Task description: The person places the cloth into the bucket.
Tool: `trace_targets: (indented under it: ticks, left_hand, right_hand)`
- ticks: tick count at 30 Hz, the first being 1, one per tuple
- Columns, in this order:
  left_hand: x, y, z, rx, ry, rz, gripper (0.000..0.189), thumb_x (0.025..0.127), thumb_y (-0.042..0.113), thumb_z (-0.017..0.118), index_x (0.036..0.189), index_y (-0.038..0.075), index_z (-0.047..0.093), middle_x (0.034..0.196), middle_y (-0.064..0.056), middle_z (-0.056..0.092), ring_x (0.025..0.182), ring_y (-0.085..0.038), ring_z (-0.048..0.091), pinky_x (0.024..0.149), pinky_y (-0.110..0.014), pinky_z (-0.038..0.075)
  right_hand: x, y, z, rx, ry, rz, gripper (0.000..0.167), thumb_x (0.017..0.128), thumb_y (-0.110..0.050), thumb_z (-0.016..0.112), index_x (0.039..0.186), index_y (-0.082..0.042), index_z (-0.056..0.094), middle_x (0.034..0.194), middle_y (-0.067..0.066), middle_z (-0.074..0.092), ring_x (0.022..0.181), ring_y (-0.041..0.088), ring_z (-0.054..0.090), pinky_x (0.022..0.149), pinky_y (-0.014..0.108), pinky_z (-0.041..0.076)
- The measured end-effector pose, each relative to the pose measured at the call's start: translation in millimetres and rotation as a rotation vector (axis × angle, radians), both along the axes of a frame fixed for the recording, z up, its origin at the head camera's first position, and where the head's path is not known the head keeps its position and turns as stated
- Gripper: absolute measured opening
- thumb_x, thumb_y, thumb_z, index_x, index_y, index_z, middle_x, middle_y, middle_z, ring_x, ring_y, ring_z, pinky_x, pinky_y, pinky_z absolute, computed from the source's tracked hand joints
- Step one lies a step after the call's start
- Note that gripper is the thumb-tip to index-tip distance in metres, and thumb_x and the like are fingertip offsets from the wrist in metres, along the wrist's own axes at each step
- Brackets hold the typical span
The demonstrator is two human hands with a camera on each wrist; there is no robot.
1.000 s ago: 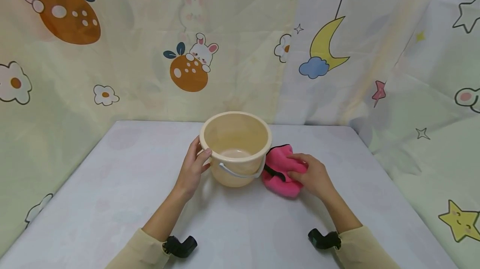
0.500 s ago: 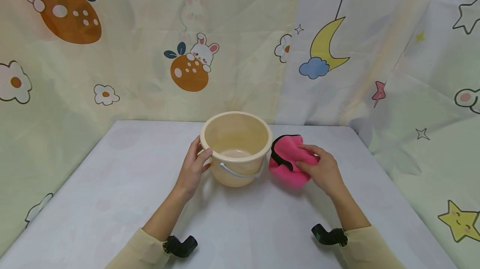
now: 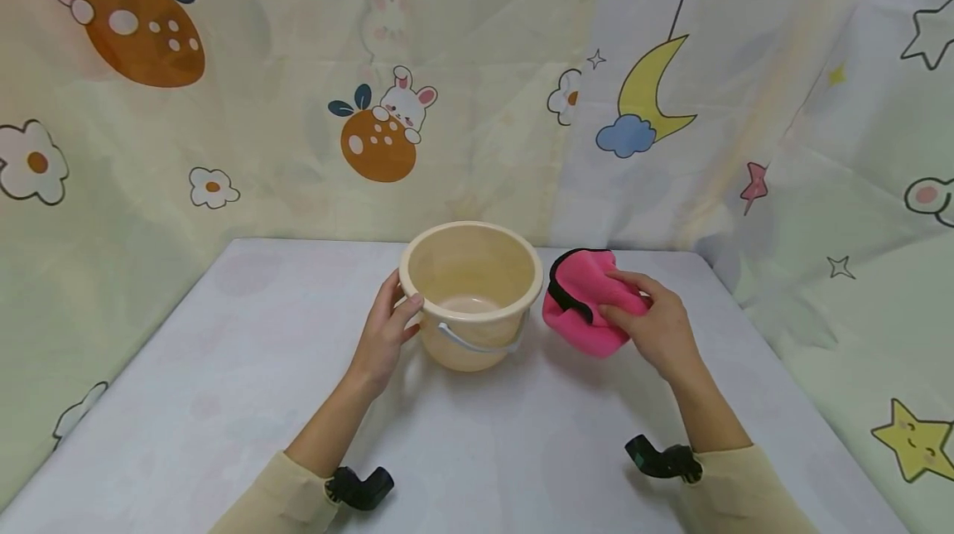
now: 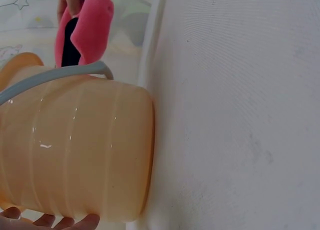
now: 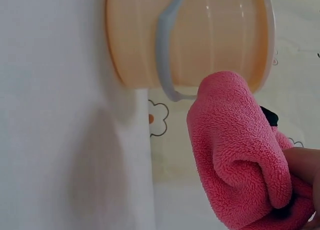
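Observation:
A cream plastic bucket (image 3: 471, 343) with a grey handle (image 3: 477, 345) stands upright on the white table, and its inside looks empty in the head view. My left hand (image 3: 382, 335) holds the bucket's left side, thumb just below the rim and fingers spread along the wall; fingertips (image 4: 90, 221) show against it in the left wrist view. To the bucket's right, my right hand (image 3: 659, 323) pinches a folded pink towel (image 3: 592, 302) with black edging. The towel (image 5: 235, 155) hangs above the table, its shadow falling below, and looks fluffy in the right wrist view.
The white table (image 3: 477, 459) reaches back to a cartoon-printed cloth backdrop (image 3: 477, 145), which also hangs at both sides. Black wrist devices (image 3: 361, 488) sit at both sleeve cuffs.
My right hand has lifted the pink towel and moved it right and away from me, opening a gap from the bucket. The left hand and the bucket have stayed in place.

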State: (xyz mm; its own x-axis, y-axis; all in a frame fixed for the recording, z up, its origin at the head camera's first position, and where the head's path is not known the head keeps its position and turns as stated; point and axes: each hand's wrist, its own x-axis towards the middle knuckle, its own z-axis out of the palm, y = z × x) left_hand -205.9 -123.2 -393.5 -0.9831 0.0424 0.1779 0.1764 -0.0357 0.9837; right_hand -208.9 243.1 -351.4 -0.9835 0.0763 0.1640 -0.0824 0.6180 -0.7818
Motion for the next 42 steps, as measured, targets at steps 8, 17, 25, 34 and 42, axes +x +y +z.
trace_targets:
  ticks: [8, 17, 25, 34, 42]
  left_hand:
    - [-1.1, -0.8, -1.1, 0.01, 0.0, -0.001, 0.065, 0.104, 0.032, 0.052, 0.163, 0.02, 0.028, 0.164, -0.015, 0.033, 0.148, -0.041, 0.039, 0.114, -0.066, 0.039]
    - [-3.9, 0.3, 1.5, 0.013, 0.007, -0.006, 0.065, 0.104, 0.032, 0.052, 0.163, 0.02, 0.028, 0.164, -0.015, 0.034, 0.147, -0.041, 0.04, 0.115, -0.066, 0.039]
    - [-2.1, -0.8, -0.4, 0.014, -0.004, -0.001, 0.064, 0.104, 0.031, 0.052, 0.163, 0.02, 0.028, 0.165, -0.015, 0.033, 0.148, -0.041, 0.039, 0.114, -0.066, 0.039]
    - [-1.1, 0.3, -1.4, 0.009, -0.006, 0.002, 0.065, 0.104, 0.032, 0.052, 0.163, 0.021, 0.028, 0.164, -0.014, 0.033, 0.147, -0.041, 0.04, 0.115, -0.066, 0.039]
    - [-0.6, 0.0, -2.0, 0.008, -0.005, -0.009, 0.065, 0.104, 0.032, 0.051, 0.164, 0.021, 0.026, 0.165, -0.014, 0.031, 0.148, -0.041, 0.039, 0.115, -0.067, 0.038]
  right_hand:
    - [0.2, 0, 5.8, -0.039, 0.049, -0.008, 0.061, 0.094, -0.027, 0.076, 0.15, -0.018, 0.054, 0.141, 0.021, 0.055, 0.123, 0.04, 0.053, 0.078, 0.032, 0.057]
    - [-3.0, 2, 21.6, -0.051, 0.11, -0.018, 0.061, 0.094, -0.027, 0.076, 0.15, -0.018, 0.055, 0.14, 0.022, 0.056, 0.121, 0.037, 0.053, 0.071, 0.018, 0.053]
    - [-6.1, 0, 34.4, -0.094, 0.118, -0.033, 0.064, 0.093, -0.027, 0.077, 0.152, -0.019, 0.053, 0.145, 0.02, 0.051, 0.127, 0.038, 0.049, 0.07, 0.013, 0.052]
    - [-6.7, -5, 51.6, -0.119, 0.149, -0.06, 0.07, 0.091, -0.026, 0.08, 0.154, -0.022, 0.049, 0.148, 0.017, 0.049, 0.131, 0.037, 0.046, 0.069, 0.011, 0.05]
    - [-10.5, -17, 69.2, -0.155, 0.164, -0.05, 0.068, 0.091, -0.028, 0.08, 0.152, -0.024, 0.051, 0.148, 0.012, 0.05, 0.132, 0.031, 0.046, 0.073, 0.013, 0.052]
